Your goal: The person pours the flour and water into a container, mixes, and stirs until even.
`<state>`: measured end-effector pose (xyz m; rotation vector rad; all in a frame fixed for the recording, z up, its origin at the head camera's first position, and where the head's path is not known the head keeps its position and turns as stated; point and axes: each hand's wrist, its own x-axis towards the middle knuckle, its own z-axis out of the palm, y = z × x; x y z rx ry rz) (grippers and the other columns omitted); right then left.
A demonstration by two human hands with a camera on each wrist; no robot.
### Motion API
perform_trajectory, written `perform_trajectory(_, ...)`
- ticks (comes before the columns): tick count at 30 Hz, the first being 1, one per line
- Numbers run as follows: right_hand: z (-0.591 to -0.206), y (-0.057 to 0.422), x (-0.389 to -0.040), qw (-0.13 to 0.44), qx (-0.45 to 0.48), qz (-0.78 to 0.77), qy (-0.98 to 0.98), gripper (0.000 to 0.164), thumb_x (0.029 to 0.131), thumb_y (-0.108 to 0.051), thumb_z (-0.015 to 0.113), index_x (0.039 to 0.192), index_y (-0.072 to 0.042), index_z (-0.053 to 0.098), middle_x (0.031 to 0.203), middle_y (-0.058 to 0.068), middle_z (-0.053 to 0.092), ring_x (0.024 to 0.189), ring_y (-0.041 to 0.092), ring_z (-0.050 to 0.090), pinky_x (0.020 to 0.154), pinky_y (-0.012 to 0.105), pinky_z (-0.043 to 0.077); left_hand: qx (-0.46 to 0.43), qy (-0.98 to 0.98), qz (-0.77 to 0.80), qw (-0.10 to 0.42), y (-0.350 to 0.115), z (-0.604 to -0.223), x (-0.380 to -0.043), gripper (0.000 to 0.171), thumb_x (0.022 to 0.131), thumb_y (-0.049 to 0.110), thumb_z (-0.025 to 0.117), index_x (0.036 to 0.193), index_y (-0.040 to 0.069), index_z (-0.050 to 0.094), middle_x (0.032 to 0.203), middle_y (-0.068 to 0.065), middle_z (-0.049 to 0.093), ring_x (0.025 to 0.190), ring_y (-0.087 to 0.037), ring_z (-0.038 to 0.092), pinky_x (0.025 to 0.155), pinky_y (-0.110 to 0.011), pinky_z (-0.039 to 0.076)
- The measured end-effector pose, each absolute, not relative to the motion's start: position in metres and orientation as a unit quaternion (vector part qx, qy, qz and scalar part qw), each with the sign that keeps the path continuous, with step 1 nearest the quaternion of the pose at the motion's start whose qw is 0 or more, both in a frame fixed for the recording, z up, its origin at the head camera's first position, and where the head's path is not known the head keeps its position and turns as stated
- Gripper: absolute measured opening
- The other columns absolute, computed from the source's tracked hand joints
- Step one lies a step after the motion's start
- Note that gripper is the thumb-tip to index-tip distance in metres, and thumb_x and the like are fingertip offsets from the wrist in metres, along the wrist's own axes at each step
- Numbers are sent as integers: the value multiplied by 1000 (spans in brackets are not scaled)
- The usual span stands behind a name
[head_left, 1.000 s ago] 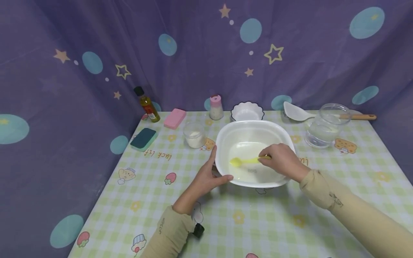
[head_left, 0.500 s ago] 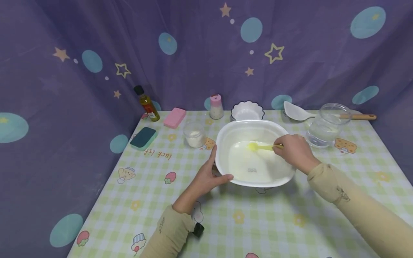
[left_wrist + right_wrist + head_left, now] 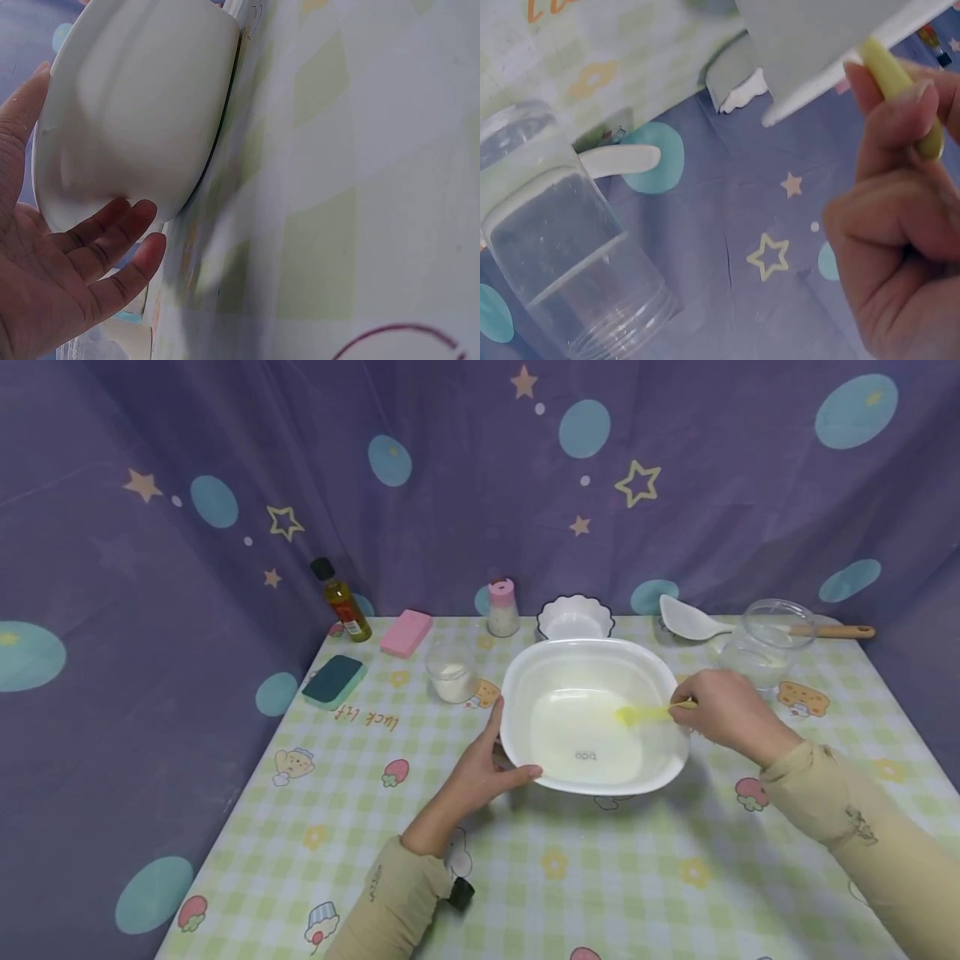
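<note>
A large white bowl (image 3: pixel 592 652) with pale milky liquid stands in the middle of the table. My left hand (image 3: pixel 487 772) holds its near-left rim, thumb on top; in the left wrist view the fingers (image 3: pixel 112 247) lie under the bowl's outer wall (image 3: pixel 142 112). My right hand (image 3: pixel 723 710) pinches the handle of a yellow spoon (image 3: pixel 645 714) at the bowl's right rim, the spoon head inside the bowl. In the right wrist view the fingers (image 3: pixel 900 195) wrap the yellow handle (image 3: pixel 904 94).
Behind the bowl stand a glass cup of white powder (image 3: pixel 452 673), a pink-capped shaker (image 3: pixel 502 608) and a small scalloped white bowl (image 3: pixel 574 617). An oil bottle (image 3: pixel 341 602), pink sponge (image 3: pixel 407 634) and green sponge (image 3: pixel 334 682) lie left. A water jar (image 3: pixel 765 647) and white spatula (image 3: pixel 693 622) are right.
My right hand has swept the yellow spoon from the bowl's left side, round the far part, to its right rim. The left hand and the bowl have stayed put.
</note>
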<state>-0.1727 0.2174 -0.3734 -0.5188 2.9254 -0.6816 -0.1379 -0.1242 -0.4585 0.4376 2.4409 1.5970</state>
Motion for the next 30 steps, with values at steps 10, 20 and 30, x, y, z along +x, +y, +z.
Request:
perform_trajectory(10, -365, 220, -170, 133, -215, -225, 941, 7, 84, -14, 73, 84, -10, 79, 78, -2, 70, 62, 12, 54, 57, 31, 45, 143, 825, 538, 98, -124, -458, -137, 115, 79, 39, 81, 155, 36, -4, 144, -10, 46, 98, -18, 55, 72, -32, 53)
perform_trajectory(20, -385, 188, -167, 101, -269, -259, 922, 5, 84, -14, 74, 83, -13, 79, 82, -3, 72, 70, 11, 63, 65, 34, 50, 141, 831, 529, 99, -125, -459, -138, 114, 79, 42, 81, 155, 36, -4, 140, -7, 49, 98, -15, 56, 73, -31, 54)
perform_trajectory(30, -403, 154, -183, 17, -255, -266, 929, 5, 84, -12, 75, 80, -10, 79, 78, -2, 73, 70, 16, 65, 69, 39, 51, 149, 828, 532, 97, -125, -457, -137, 116, 80, 40, 80, 158, 22, -3, 126, -8, 56, 97, -18, 56, 72, -31, 54)
